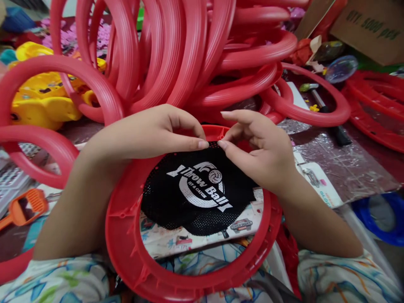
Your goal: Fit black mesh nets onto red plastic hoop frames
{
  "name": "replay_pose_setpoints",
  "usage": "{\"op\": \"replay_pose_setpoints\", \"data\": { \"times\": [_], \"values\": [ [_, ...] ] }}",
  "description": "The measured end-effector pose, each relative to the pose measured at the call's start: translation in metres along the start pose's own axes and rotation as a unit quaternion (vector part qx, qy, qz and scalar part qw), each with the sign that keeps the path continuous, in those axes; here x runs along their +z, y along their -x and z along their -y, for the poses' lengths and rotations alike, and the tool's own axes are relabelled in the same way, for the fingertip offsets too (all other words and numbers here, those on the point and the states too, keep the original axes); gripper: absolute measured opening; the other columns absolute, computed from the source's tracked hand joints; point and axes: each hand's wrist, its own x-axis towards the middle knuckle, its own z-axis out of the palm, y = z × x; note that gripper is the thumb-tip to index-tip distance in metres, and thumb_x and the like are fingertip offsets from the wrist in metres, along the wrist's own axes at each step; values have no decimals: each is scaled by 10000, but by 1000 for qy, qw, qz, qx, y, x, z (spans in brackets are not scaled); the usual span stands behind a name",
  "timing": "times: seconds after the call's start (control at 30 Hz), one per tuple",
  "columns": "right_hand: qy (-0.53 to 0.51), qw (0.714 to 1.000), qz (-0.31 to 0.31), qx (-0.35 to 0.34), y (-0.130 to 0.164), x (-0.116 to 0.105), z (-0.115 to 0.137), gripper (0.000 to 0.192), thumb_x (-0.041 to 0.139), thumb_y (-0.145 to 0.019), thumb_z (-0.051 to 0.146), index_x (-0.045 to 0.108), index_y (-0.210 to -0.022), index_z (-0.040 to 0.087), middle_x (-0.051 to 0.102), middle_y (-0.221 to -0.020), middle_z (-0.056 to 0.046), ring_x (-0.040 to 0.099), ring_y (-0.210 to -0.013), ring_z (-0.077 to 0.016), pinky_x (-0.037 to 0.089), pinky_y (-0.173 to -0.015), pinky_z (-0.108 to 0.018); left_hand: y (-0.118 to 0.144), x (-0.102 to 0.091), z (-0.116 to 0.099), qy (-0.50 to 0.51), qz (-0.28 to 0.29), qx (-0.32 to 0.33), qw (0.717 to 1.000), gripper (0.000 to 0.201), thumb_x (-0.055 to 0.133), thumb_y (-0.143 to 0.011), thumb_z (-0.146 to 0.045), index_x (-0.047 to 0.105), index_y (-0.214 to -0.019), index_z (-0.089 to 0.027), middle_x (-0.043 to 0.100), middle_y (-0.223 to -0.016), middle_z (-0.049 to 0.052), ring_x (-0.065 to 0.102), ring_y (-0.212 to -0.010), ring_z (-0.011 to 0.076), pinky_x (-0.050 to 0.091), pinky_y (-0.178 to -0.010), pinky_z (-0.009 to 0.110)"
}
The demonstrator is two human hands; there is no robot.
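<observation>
A red plastic ring (123, 235) lies in front of me with its ribbed, hollow side facing up. Across its opening hangs a black mesh net (167, 198) printed in white with "Throw Ball, Fly & Catch". At the ring's far rim, my left hand (151, 130) pinches the net's upper edge between thumb and fingers. Close beside it, my right hand (259, 147) pinches the same edge with thumb and forefinger. The net's lower edge lies loose, apart from the ring's near side.
Many red rings (176, 54) are piled behind my hands. Yellow plastic toys (47, 97) sit at the left, above an orange scoop (28, 206). A hammer-like tool (320, 99), more red frames (378, 109), a blue ring (385, 219) and a cardboard box (372, 29) are on the right.
</observation>
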Motion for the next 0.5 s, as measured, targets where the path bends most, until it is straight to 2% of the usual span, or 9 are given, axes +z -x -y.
{"op": "replay_pose_setpoints", "data": {
  "times": [0.13, 0.5],
  "values": [
    [12, 1000, -3, 11, 0, 0, -3, 418, 654, -845, 114, 617, -1239, 249, 698, -836, 39, 672, -716, -122, 599, -715, -262, -5, 4, 1, -1, -15, -4, 1000, 290, 662, -761, -461, 737, -779, -182, 654, -679, -7, 578, -624, 117, 439, -530, 182],
    [62, 998, 17, -10, 0, -2, 1, 396, 643, -841, 84, 620, -1207, 235, 689, -830, 45, 668, -689, -103, 581, -670, -236, -4, 8, 1, -86, -44, 26, 995, 311, 585, -806, -472, 719, -800, -191, 635, -651, -29, 538, -587, 103, 386, -493, 196]
  ]
}}
